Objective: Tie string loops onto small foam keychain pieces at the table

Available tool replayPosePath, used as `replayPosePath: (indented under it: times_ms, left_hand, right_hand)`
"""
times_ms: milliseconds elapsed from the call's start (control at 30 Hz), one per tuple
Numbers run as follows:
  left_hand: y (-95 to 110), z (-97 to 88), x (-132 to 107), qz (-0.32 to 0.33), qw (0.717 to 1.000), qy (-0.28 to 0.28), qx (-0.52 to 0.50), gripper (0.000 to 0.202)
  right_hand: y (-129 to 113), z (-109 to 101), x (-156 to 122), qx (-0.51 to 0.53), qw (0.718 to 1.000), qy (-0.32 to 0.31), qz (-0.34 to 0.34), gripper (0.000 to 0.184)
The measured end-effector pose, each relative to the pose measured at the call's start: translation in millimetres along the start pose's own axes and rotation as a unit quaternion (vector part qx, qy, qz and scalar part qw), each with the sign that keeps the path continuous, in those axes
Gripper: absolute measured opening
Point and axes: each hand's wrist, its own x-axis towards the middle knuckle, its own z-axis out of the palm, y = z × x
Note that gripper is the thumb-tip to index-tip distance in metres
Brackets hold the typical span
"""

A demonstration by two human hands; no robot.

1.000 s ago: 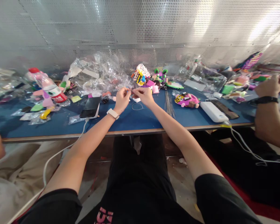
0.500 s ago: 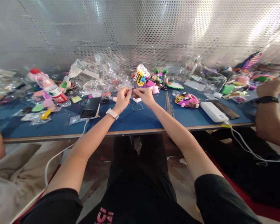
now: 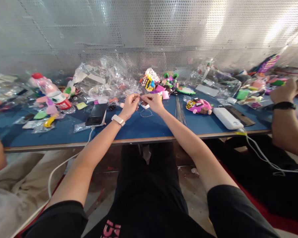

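Over the middle of the blue table, my left hand [image 3: 131,105] and my right hand [image 3: 153,101] meet with their fingertips almost touching. Thumb and forefinger of each are pinched together, and what lies between them is too small to make out. Just below them a thin thread or wire [image 3: 146,116] curves in a loop above the tabletop; whether it runs up into the fingers is unclear. A small white piece [image 3: 146,106] shows between the hands. Behind them stand a white-beaded figure with yellow and black stripes [image 3: 150,80] and pink clay-like pieces [image 3: 162,92].
A phone [image 3: 96,114] on a cable and a drink bottle [image 3: 58,97] lie to the left. Rightward are thin wires [image 3: 180,110], a pink toy figure [image 3: 199,106] and a white power bank [image 3: 227,118]. Clear plastic bags [image 3: 106,79] line the back. Co-workers' arms [image 3: 285,115] flank both sides.
My hands stay almost in place, with the left wrist shifted very slightly left. The co-worker's hand at the right has moved a little leftward.
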Motion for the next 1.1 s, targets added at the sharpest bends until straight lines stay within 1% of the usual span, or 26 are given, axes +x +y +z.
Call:
replayPosePath:
  times_ms: [133,233,300,367,433,533,600,667,733,800,933,1100]
  left_hand:
    - [3,-0.7,-2,0.007,1.0,-0.012,0.009,0.036]
    - [7,-1.1,-4,0.004,0.999,-0.032,0.003,0.036]
    - [9,-1.4,-5,-0.002,0.999,-0.051,-0.002,0.037]
    - [11,-1.4,-6,-0.005,0.998,-0.065,-0.001,0.035]
    - [11,-0.5,-5,-0.006,0.998,-0.068,0.001,0.032]
    - [11,2.6,-5,-0.006,0.999,-0.045,-0.01,0.029]
    - [10,5.0,-4,-0.016,0.999,-0.021,-0.032,0.028]
    - [9,6.8,-4,-0.027,0.998,-0.005,-0.052,0.028]
    - [7,7.5,-4,-0.029,0.998,0.003,-0.053,0.029]
    - [6,7.1,-4,-0.021,0.999,-0.003,-0.041,0.031]
    - [4,5.6,-5,-0.018,0.999,-0.02,-0.037,0.03]
    - [7,5.5,-7,-0.019,0.997,-0.034,-0.062,0.028]
  right_hand:
    - [-3,3,-1,0.094,0.994,-0.01,0.055,0.049]
    - [-6,2,-2,0.151,0.982,-0.035,0.111,0.047]
    - [-7,1,-2,0.181,0.971,-0.054,0.144,0.044]
    - [-7,0,-2,0.189,0.967,-0.064,0.157,0.041]
    - [-5,-1,-1,0.166,0.975,-0.051,0.137,0.041]
    - [-3,-1,-1,0.077,0.995,-0.01,0.058,0.042]
    - [-3,-2,-1,0.016,1.0,0.007,0.0,0.042]
    - [-2,-3,-2,-0.023,0.999,0.021,-0.037,0.041]
    - [-1,-4,-2,-0.04,0.998,0.032,-0.047,0.042]
    - [-1,-5,-2,-0.044,0.997,0.04,-0.044,0.043]
    - [-2,-5,-3,-0.051,0.997,0.04,-0.036,0.044]
    - [-5,-5,-4,-0.065,0.996,0.035,-0.044,0.044]
